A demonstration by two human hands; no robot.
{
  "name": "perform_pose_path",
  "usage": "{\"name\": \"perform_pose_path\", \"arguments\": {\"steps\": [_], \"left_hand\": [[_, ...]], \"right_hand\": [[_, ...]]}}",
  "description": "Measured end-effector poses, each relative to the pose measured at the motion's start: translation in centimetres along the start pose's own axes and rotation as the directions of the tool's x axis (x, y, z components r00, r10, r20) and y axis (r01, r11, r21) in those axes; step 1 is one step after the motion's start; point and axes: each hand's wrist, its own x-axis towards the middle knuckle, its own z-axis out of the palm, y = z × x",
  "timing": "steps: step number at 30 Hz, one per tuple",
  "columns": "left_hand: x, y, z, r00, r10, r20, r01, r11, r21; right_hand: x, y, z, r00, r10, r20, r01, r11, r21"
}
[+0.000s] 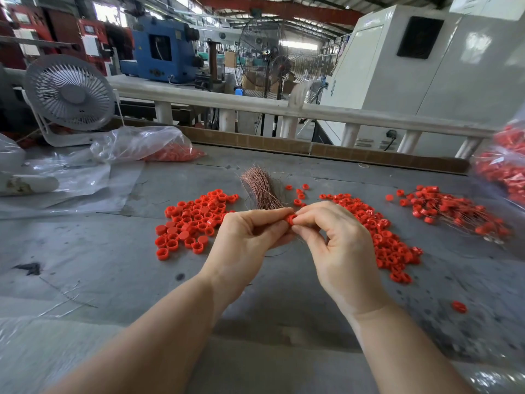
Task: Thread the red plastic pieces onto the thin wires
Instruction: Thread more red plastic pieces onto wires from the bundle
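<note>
My left hand (pixel 244 237) and my right hand (pixel 338 240) meet above the middle of the grey table (pixel 85 251). Both pinch one small red plastic piece (pixel 291 219) between their fingertips. A thin wire (pixel 279 251) trails down below the hands. Behind them lies a bundle of thin copper wires (pixel 260 189). A pile of red caps (pixel 193 220) lies to the left, and a pile of red rings (pixel 380 231) to the right. Pieces with wires through them (pixel 454 211) lie at the far right.
A white desk fan (pixel 69 95) stands at the back left beside clear plastic bags (pixel 142 146) holding red pieces. Another bag of red parts (pixel 502 166) sits at the right edge. One stray red piece (pixel 458 307) lies near my right forearm. A railing runs behind the table.
</note>
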Motion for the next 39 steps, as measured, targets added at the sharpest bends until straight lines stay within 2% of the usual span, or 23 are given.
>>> {"name": "perform_pose_path", "arguments": {"steps": [6,14,28,33,39], "left_hand": [[0.0,0.09,0.02,1.0,-0.017,-0.008,0.017,1.0,0.016],[0.12,0.51,-0.13,0.993,-0.117,-0.017,0.115,0.99,-0.083],[-0.12,0.42,-0.22,0.997,-0.075,-0.029,0.075,0.997,-0.031],[-0.1,0.46,-0.33,0.997,-0.069,-0.03,0.068,0.997,-0.027],[0.01,0.57,-0.38,0.997,-0.078,-0.019,0.076,0.991,-0.114]], "right_hand": [[-0.02,0.1,0.07,1.0,0.023,0.003,-0.023,0.999,0.027],[-0.01,0.2,0.19,0.999,0.048,-0.007,-0.047,0.998,0.044],[-0.13,0.18,0.2,0.999,0.05,-0.009,-0.05,0.997,0.056],[-0.03,0.16,0.25,0.996,0.085,-0.014,-0.082,0.984,0.158],[0.16,-0.05,0.11,0.992,0.127,-0.001,-0.122,0.959,0.257]]}}
